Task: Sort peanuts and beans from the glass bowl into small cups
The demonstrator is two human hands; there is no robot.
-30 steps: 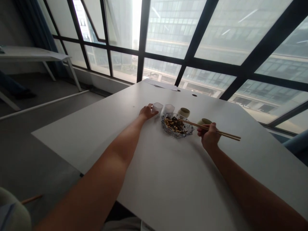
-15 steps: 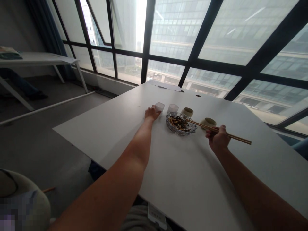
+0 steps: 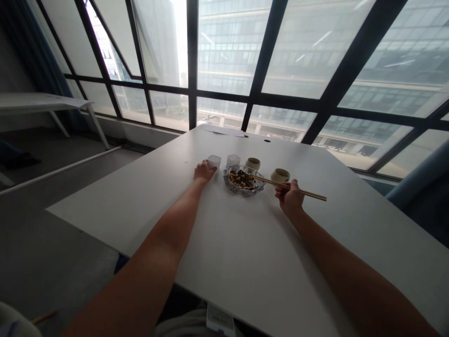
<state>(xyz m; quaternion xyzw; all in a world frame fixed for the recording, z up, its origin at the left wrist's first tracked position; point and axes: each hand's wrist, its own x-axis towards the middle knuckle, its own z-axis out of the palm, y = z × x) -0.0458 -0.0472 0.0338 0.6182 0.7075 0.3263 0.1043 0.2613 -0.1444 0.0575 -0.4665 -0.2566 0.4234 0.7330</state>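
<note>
My left hand (image 3: 204,171) is closed around the side of a small translucent plastic cup (image 3: 214,162) that stands on the white table (image 3: 224,243). My right hand (image 3: 292,195) grips a pair of wooden chopsticks (image 3: 310,194), whose tips reach over a scalloped glass bowl (image 3: 242,190). Mixed nuts and dark seeds (image 3: 242,179) lie in that bowl; whether the tips pinch a piece is too small to tell. A second translucent cup (image 3: 233,160) stands behind the bowl. Beside it is a beige cup (image 3: 253,164), and another beige cup (image 3: 279,175) stands just beyond my right hand.
White papers (image 3: 222,130) lie at the table's far edge near two dark round holes. Tall black-framed windows (image 3: 228,61) rise behind. Another white table (image 3: 38,100) stands at the left, with a person's leg beneath it. A blue curtain (image 3: 421,187) hangs at the right.
The whole view has swung to the right, so the things appear farther left. Both hands keep their holds, and the chopstick tips stay over the nut bowl.
</note>
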